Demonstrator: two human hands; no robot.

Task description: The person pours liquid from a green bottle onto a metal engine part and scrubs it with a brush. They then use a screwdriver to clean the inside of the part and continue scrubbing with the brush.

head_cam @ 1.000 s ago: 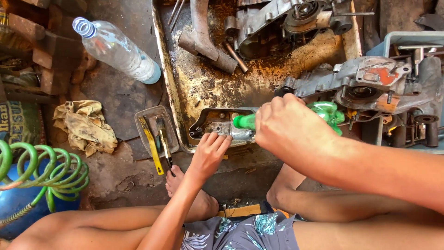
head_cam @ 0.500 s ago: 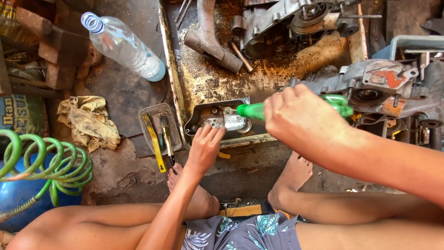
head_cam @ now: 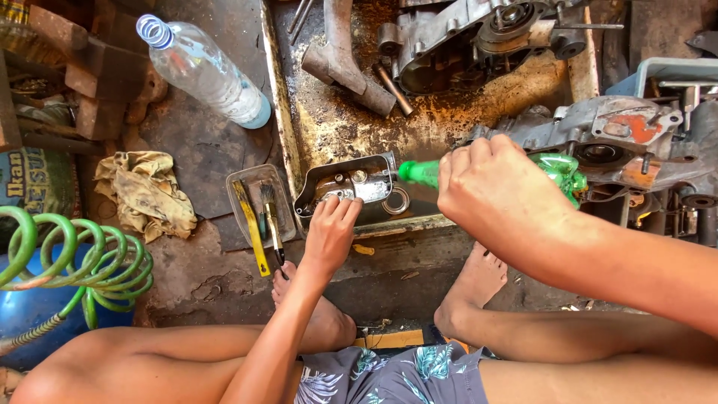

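My right hand [head_cam: 497, 191] grips a green plastic bottle [head_cam: 557, 170] tipped on its side, its neck pointing left at a small metal engine part [head_cam: 364, 185]. That part lies in a small dark metal pan [head_cam: 323, 177] at the near edge of a big rusty tray [head_cam: 344, 127]. My left hand [head_cam: 330, 232] rests its fingertips on the near rim of the pan and the part. A metal ring [head_cam: 396, 201] lies beside the part.
Engine casings [head_cam: 456, 41] [head_cam: 606, 138] sit in and right of the tray. A clear water bottle [head_cam: 206, 71], a dirty rag [head_cam: 146, 194], a small dish with brushes [head_cam: 258, 206] and a green coiled hose [head_cam: 82, 262] lie to the left. My bare legs and feet are below.
The green bottle's neck has drawn back to the right, away from the metal part. My left hand shifted slightly left with the small pan. The view moved a little.
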